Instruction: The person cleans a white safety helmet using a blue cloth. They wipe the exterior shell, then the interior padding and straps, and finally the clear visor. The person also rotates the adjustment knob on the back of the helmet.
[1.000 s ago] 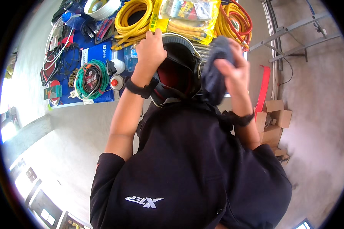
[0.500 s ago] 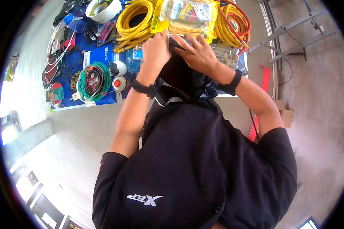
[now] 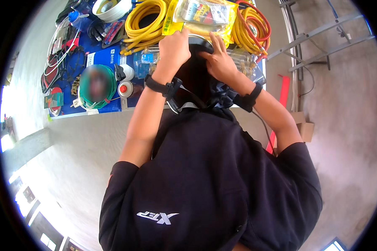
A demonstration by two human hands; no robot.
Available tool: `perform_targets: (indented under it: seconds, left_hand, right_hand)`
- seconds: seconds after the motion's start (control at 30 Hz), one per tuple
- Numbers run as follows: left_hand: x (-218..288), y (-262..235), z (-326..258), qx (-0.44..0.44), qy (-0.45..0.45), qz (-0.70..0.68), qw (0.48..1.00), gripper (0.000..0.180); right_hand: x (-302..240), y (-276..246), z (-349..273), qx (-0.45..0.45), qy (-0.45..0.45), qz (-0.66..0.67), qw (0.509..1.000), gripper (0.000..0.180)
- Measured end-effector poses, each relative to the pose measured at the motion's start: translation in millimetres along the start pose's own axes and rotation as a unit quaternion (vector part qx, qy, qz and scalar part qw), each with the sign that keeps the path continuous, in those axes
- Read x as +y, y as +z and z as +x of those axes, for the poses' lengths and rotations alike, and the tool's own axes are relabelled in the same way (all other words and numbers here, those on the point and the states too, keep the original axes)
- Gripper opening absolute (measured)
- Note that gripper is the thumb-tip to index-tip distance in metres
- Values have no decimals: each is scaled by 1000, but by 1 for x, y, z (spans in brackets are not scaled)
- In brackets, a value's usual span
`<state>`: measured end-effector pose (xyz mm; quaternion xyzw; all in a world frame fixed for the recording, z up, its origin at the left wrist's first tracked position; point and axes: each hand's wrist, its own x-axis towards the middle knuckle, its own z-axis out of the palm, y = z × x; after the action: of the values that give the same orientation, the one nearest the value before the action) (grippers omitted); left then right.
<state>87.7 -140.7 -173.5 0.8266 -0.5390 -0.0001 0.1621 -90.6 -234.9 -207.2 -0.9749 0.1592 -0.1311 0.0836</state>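
Observation:
Both hands are up at the table's near side, around a dark, hollow black thing (image 3: 200, 43) with a curved rim; its exact kind is hard to make out. My left hand (image 3: 174, 51) is closed at the rim's left side. At the right side, my right hand (image 3: 222, 62) grips the edge, its thumb turned inward and its fingers pointing up. Each wrist wears a black strap. Below the hands lie a white-edged band and a bunched dark piece (image 3: 222, 94), partly hidden by my right wrist.
Yellow hose coils (image 3: 145, 21), a yellow plastic packet (image 3: 203, 16) and a red-and-yellow hose coil (image 3: 251, 29) lie beyond my hands. At left are a green cable coil (image 3: 109, 90), a red-capped can (image 3: 125, 89) and a white bowl (image 3: 112, 10). A metal ladder (image 3: 318, 35) stands at right.
My right hand has shifted its grip, its fingers less spread and its thumb showing inside the rim. More of the black rim shows between the hands. The whole view has shifted slightly.

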Motion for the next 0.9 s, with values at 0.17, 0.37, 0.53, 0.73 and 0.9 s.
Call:
perform_targets:
  seconds: [0.17,0.37,0.53,0.73,0.9]
  left_hand:
    - [-9,2,1,-12,4,12,1000,24]
    - [-2,-4,-2,1,20,-11,1000,24]
    - [-4,1,-5,11,-8,-58,998,34]
    - [-2,-3,-9,14,-18,-47,999,34]
    - [-4,-2,-4,-8,13,-36,999,34]
  right_hand:
    - [-21,-38,36,25,-72,-13,997,37]
    - [-7,-2,16,-32,-45,-100,993,28]
    - [-23,-20,9,-12,8,-81,997,31]
    - [-43,-30,12,22,43,-54,997,37]
    - [-44,-26,27,-9,58,56,997,30]
